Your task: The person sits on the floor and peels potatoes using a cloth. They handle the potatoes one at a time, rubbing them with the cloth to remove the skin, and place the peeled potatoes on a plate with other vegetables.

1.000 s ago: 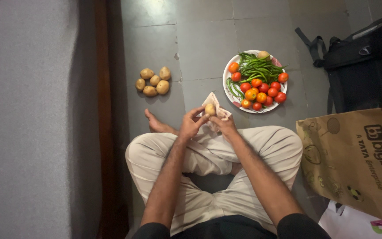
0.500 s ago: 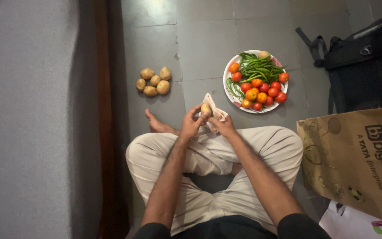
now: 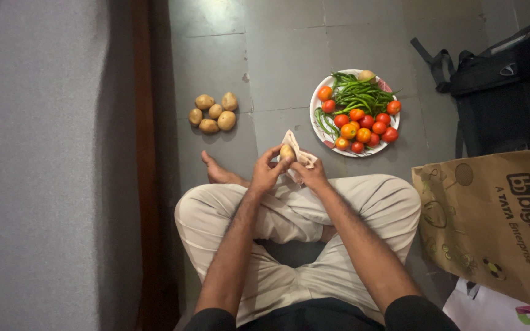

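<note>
Taken from the white plate of tomatoes and green chillies: bare grey floor is left open beyond it and on its left, as far as the cluster of five potatoes. To the plate's right, passage is blocked by a black backpack, with a brown paper bag standing nearer the person. Just below the plate, room is narrowed by both hands, the cloth and the crossed legs.

We have a single view, from the camera worn on the head, looking steeply down over our crossed legs at the grey tiled floor. Our hands sit near mid-frame, fairly close.
</note>
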